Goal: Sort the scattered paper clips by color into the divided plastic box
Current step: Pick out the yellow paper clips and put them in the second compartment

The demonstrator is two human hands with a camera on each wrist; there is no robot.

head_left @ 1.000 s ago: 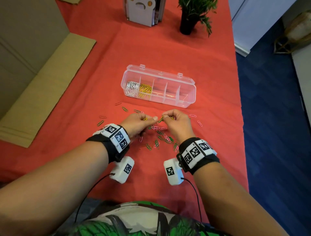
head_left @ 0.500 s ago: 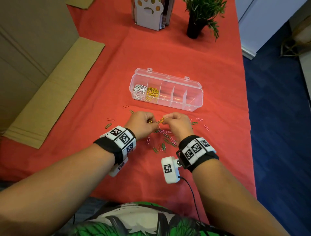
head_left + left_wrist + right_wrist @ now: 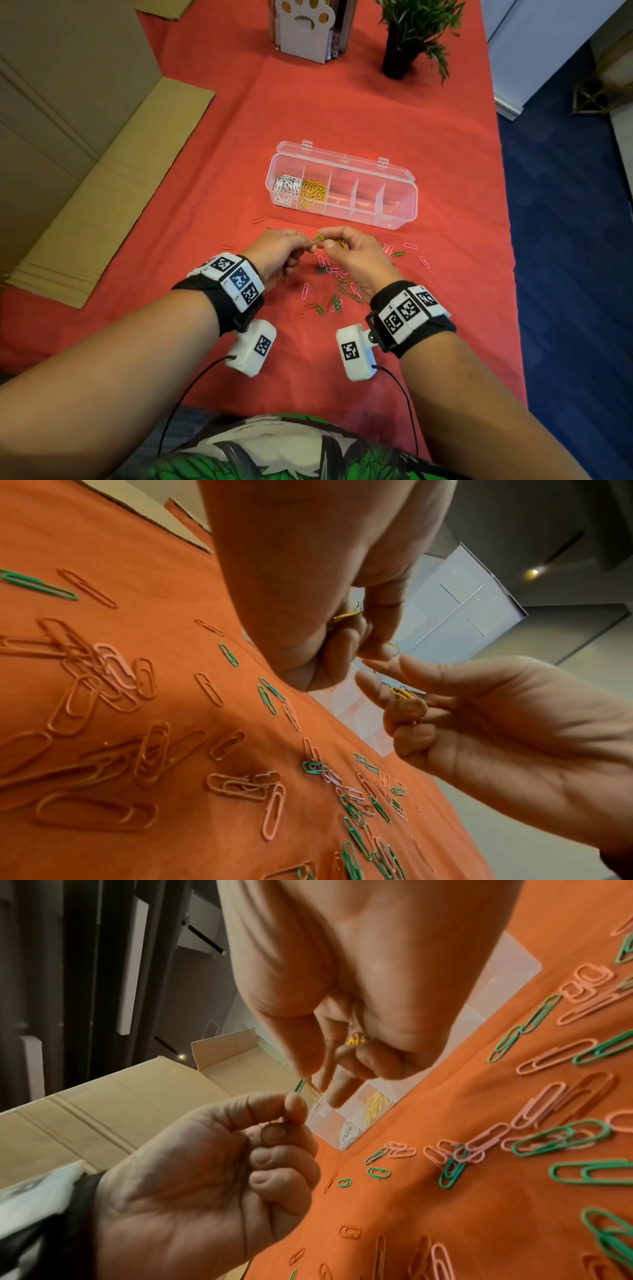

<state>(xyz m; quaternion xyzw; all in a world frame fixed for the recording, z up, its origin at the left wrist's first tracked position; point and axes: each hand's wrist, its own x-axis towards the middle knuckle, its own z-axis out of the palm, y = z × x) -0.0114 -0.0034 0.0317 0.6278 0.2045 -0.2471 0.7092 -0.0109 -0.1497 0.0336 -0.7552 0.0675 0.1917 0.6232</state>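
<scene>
Over the red counter (image 3: 342,113), the left hand (image 3: 277,251) and right hand (image 3: 356,258) meet fingertip to fingertip, pinching yellow and green clips (image 3: 320,238). At twelve o'clock from them stands the divided box (image 3: 406,200), white and yellow clips filling its two leftmost compartments.

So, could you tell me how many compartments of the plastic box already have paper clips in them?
2. In the plastic box, the leftmost compartment holds white clips and the next one holds yellow clips; the three to their right look empty, though glare may hide a stray clip.
</scene>
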